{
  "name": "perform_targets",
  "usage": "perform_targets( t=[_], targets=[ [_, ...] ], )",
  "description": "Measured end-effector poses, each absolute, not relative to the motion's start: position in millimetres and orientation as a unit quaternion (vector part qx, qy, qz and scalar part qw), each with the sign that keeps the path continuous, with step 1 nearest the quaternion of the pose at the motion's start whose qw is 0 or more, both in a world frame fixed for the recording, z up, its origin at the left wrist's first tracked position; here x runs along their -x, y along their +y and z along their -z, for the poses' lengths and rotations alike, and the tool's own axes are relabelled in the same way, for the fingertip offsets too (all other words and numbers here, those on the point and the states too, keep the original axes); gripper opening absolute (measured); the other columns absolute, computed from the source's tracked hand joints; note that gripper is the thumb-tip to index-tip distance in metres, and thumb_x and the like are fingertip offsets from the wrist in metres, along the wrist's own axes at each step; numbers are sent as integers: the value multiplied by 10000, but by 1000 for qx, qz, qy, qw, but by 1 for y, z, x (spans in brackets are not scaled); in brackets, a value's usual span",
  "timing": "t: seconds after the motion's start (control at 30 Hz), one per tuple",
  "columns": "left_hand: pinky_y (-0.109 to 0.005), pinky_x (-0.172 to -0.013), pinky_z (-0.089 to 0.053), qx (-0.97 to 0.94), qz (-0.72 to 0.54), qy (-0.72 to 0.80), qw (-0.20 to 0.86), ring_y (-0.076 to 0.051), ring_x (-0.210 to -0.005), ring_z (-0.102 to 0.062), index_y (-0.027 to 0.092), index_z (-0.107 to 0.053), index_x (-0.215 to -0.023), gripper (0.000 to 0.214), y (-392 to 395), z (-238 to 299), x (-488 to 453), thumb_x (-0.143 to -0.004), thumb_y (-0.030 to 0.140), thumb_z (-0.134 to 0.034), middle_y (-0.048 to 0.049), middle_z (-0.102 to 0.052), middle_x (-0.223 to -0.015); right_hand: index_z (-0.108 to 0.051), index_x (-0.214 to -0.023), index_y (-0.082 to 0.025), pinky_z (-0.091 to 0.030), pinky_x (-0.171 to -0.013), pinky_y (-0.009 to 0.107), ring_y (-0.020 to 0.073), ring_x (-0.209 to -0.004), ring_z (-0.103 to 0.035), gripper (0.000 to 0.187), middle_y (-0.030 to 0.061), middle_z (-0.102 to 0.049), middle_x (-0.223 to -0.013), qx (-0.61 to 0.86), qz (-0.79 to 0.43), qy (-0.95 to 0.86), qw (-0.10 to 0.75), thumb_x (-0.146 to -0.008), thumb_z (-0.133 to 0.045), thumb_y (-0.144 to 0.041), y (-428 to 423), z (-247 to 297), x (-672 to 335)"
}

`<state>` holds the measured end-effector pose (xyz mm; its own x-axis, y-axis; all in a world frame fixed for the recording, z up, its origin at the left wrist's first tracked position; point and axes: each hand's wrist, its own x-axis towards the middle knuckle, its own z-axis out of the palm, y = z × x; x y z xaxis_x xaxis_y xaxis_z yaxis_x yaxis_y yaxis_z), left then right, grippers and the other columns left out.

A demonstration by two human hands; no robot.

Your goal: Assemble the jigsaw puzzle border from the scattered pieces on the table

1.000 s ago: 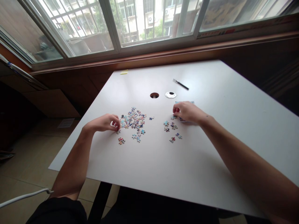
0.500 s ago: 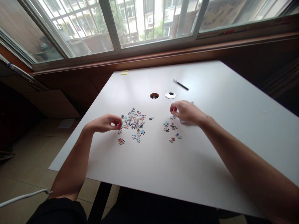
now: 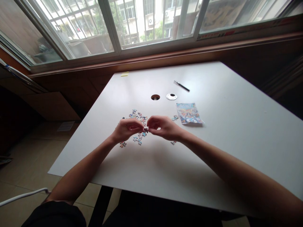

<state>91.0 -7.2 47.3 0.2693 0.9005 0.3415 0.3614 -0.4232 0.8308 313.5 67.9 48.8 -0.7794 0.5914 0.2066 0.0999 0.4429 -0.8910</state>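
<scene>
My left hand (image 3: 126, 129) and my right hand (image 3: 163, 127) meet above the white table (image 3: 224, 132), fingertips pinched together on small puzzle pieces (image 3: 145, 129) held between them. Beneath and behind the hands lies a scattered heap of coloured jigsaw pieces (image 3: 137, 117). A few more loose pieces (image 3: 175, 118) lie to the right of it, partly hidden by my right hand. A colourful picture card (image 3: 188, 113) lies flat just right of those pieces.
A black pen (image 3: 181, 85) lies farther back on the table. A round cable hole (image 3: 155, 97) and its silver cap (image 3: 171, 96) sit behind the pieces. A yellow note (image 3: 124, 74) is at the far left corner. Windows run along the wall beyond.
Both hands have left their separate piles and come together at the middle, each with a piece. The right hand's move uncovered the picture card.
</scene>
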Motion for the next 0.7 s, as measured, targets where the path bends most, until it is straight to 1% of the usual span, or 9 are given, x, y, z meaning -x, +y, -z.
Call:
perform_targets(
  t=[0.07, 0.1, 0.2, 0.27, 0.33, 0.4, 0.5, 0.6, 0.7],
  targets=[
    [-325, -748, -636, -728, -429, 440, 304, -178, -824, -714, 139, -708, -941, 219, -6, -47, -87, -916, 356, -692, -99, -714, -916, -644, -970, -196, -487, -657, 272, 135, -704, -607, 165, 8, -673, -778, 243, -466, -813, 251, -832, -636, -287, 83, -54, -324],
    [-329, -766, -634, -728, -432, 446, 291, -180, -846, -710, 140, -704, -939, 214, -5, -48, -84, -918, 352, -687, -100, -711, -927, -650, -991, -198, -480, -638, 271, 135, -689, -605, 181, 8, -675, -768, 262, -452, -819, 236, -833, -628, -284, 92, -57, -330],
    [-321, -790, -613, -737, -424, 466, 247, -177, -889, -687, 147, -706, -933, 174, -1, -55, -68, -911, 318, -683, -97, -703, -945, -707, -925, -205, -454, -588, 272, 130, -622, -588, 156, 6, -681, -729, 318, -368, -865, 123, -792, -634, -239, 116, -65, -350],
    [-296, -753, -592, -751, -397, 480, 218, -166, -853, -670, 154, -720, -908, 143, 1, -59, -54, -899, 291, -683, -89, -705, -929, -732, -877, -216, -438, -578, 269, 131, -622, -590, 147, 7, -690, -733, 338, -318, -883, 73, -782, -621, -215, 127, -67, -360],
    [-269, -702, -559, -766, -361, 497, 190, -144, -782, -645, 161, -733, -879, 121, 4, -63, -38, -887, 270, -679, -77, -710, -911, -747, -856, -227, -428, -581, 267, 133, -632, -596, 161, 8, -701, -747, 344, -289, -893, 40, -778, -610, -195, 132, -67, -366],
    [-250, -673, -523, -775, -329, 514, 165, -126, -728, -616, 165, -736, -863, 115, 6, -66, -23, -879, 256, -667, -65, -712, -896, -756, -850, -231, -423, -585, 270, 138, -636, -601, 173, 12, -705, -747, 350, -267, -898, 22, -772, -611, -180, 132, -66, -366],
    [-237, -658, -482, -782, -277, 538, 148, -124, -716, -595, 166, -736, -858, 126, 5, -73, -5, -874, 256, -648, -59, -713, -884, -758, -840, -223, -409, -572, 274, 145, -620, -599, 178, 20, -698, -724, 359, -233, -904, 10, -756, -617, -154, 129, -65, -363],
    [-230, -670, -466, -792, -204, 550, 168, -131, -739, -604, 182, -750, -848, 134, 1, -82, 7, -865, 267, -648, -50, -717, -886, -752, -842, -207, -395, -561, 270, 139, -601, -583, 177, 27, -687, -718, 352, -213, -911, 7, -761, -609, -141, 125, -66, -360],
    [-219, -665, -456, -802, -118, 546, 211, -126, -712, -603, 200, -756, -795, 108, -3, -86, 13, -828, 278, -688, -21, -708, -825, -742, -904, -189, -395, -579, 267, 135, -612, -573, 188, 33, -686, -735, 348, -211, -913, 12, -792, -595, -154, 124, -69, -360]
  ],
)
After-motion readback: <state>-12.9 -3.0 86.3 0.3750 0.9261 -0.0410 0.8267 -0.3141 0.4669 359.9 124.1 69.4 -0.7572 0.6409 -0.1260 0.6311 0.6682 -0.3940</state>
